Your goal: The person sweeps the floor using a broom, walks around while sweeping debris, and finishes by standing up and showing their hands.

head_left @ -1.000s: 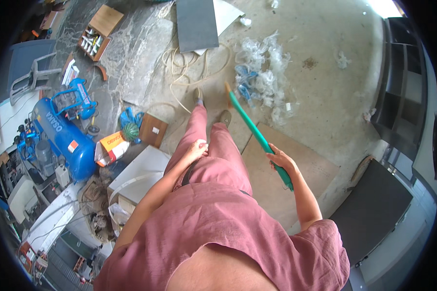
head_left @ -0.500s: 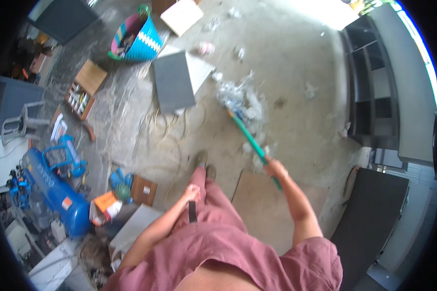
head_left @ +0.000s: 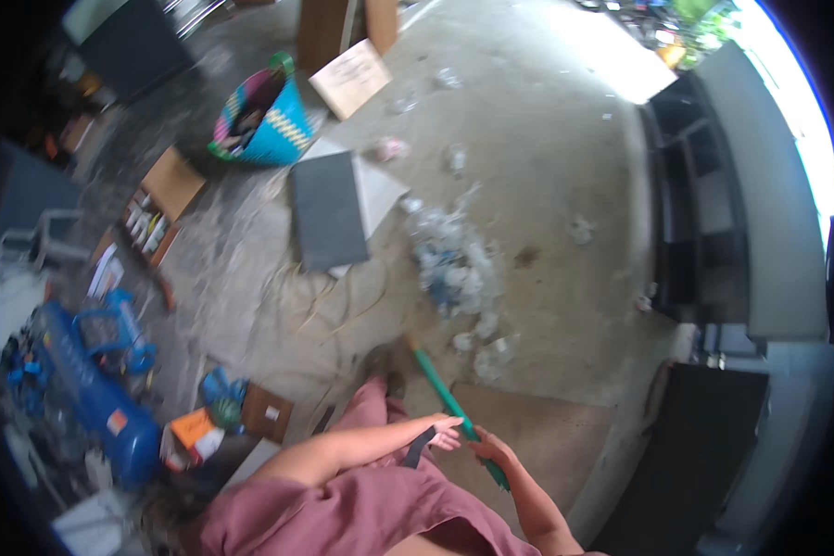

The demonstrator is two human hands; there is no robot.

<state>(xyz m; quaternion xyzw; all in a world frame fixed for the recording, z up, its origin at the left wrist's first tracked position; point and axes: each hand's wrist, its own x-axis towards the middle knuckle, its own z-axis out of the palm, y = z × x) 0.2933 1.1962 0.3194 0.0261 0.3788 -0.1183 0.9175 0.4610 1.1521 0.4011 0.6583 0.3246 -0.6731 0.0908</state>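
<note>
Long green stick with a brownish tip [head_left: 441,387] slants above the grey concrete floor [head_left: 565,324], held near 1 end by the right hand's grip [head_left: 494,450]; the left hand's grip [head_left: 447,434], loosely open, is just beside it.

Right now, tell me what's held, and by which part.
The right hand grips the long, slim green stick with a brownish tip, nearer its body-side end. Whether the left hand beside it touches it cannot be told.

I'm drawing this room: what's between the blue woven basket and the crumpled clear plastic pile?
In the head view, a dark grey rectangular panel and, partly under it, a white panel lie between them.
</note>
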